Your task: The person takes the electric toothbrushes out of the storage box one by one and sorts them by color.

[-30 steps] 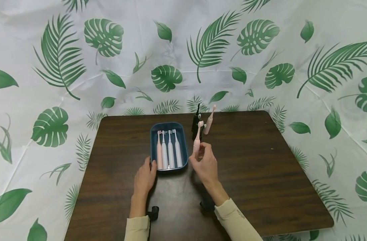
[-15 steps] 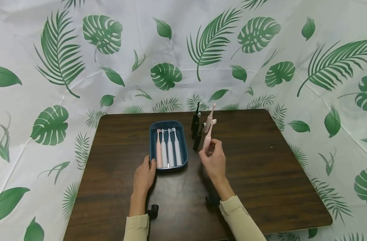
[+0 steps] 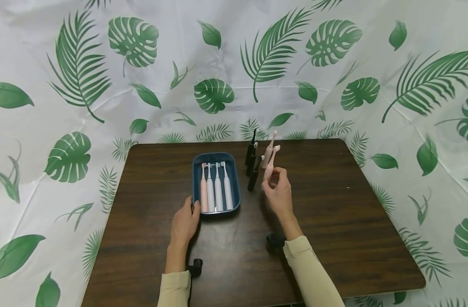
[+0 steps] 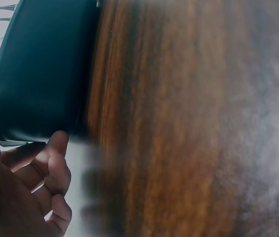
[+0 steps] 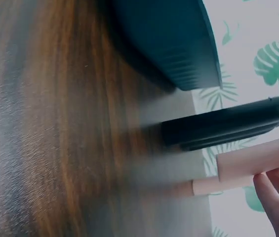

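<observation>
My right hand [image 3: 278,194] pinches a pale pink electric toothbrush [image 3: 271,164] upright by its handle. In the right wrist view the base of this toothbrush [image 5: 248,159] hangs above the table. Just behind it stands another pink electric toothbrush [image 3: 267,156], and to its left are black electric toothbrushes [image 3: 254,179], also upright. My left hand [image 3: 184,224] grips the front left corner of a dark blue tray [image 3: 235,175], with fingertips against its wall in the left wrist view. Inside lie one pink toothbrush [image 3: 204,194] and three whitish ones [image 3: 218,194], side by side, heads pointing away.
A brown wooden table [image 3: 333,230] carries everything. Behind it hangs a white cloth [image 3: 161,42] printed with green leaves. A black wrist camera [image 3: 195,267] sits by the left sleeve, another [image 3: 275,241] by the right.
My right hand has carried the pink toothbrush rightward from beside the tray, then a little farther away, close to the standing pink one. The left hand and tray have stayed put.
</observation>
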Available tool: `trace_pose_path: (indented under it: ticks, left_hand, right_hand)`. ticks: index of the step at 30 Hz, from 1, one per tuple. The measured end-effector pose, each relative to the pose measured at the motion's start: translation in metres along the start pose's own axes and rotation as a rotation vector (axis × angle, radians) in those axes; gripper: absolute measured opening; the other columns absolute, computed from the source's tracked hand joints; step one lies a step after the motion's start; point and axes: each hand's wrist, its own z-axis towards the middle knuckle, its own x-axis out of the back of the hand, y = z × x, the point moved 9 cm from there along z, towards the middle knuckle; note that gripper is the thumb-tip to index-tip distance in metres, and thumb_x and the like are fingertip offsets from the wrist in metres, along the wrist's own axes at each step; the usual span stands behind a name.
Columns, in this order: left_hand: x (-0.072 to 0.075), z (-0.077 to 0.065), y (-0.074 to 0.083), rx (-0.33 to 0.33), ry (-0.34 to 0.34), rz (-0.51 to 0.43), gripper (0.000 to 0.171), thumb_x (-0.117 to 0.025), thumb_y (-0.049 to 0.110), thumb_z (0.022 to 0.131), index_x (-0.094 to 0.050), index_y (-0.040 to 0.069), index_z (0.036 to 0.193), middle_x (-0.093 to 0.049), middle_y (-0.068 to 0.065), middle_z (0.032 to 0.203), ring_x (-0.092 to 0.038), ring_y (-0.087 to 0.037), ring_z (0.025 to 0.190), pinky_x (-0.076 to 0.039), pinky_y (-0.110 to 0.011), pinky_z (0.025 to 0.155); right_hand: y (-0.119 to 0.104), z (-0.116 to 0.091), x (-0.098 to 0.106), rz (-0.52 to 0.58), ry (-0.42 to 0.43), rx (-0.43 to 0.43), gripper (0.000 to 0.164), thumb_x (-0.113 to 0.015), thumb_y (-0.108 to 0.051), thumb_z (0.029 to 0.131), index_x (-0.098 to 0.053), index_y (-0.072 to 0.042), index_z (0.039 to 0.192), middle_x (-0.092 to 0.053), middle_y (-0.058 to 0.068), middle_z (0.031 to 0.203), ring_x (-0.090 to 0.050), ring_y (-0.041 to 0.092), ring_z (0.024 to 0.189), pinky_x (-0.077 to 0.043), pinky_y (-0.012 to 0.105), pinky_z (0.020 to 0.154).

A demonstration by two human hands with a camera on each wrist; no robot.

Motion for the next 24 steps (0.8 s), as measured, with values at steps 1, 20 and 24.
trace_pose_path:
  ticks: [1,20,24]
  left_hand:
    - [0.000,0.000,0.000,0.000,0.000,0.002,0.052,-0.040,0.042,0.114,-0.053,0.008,0.151,-0.073,-0.018,0.108,-0.068,-0.034,0.093,-0.054,-0.058,0.089]
    - [0.002,-0.001,-0.003,-0.020,0.008,-0.010,0.049,-0.041,0.042,0.114,-0.055,0.009,0.148,-0.067,-0.012,0.092,-0.064,-0.031,0.085,-0.053,-0.054,0.081]
    - [0.002,0.000,-0.002,-0.022,0.009,-0.006,0.048,-0.042,0.043,0.114,-0.056,0.010,0.146,-0.065,-0.010,0.089,-0.063,-0.030,0.083,-0.052,-0.052,0.080]
  right_hand:
    - [0.003,0.002,-0.001,0.018,-0.006,-0.017,0.039,-0.071,-0.004,0.096,-0.052,-0.001,0.130,-0.067,0.019,0.120,-0.072,0.031,0.109,-0.062,0.046,0.091]
    - [0.041,0.030,-0.018,0.083,-0.032,-0.126,0.037,-0.070,-0.005,0.098,-0.053,0.000,0.130,-0.066,0.021,0.126,-0.068,0.033,0.118,-0.050,0.010,0.081]
    - [0.045,0.036,-0.021,0.089,-0.048,-0.121,0.036,-0.070,-0.006,0.099,-0.052,0.000,0.129,-0.065,0.022,0.127,-0.068,0.033,0.119,-0.053,0.017,0.086]
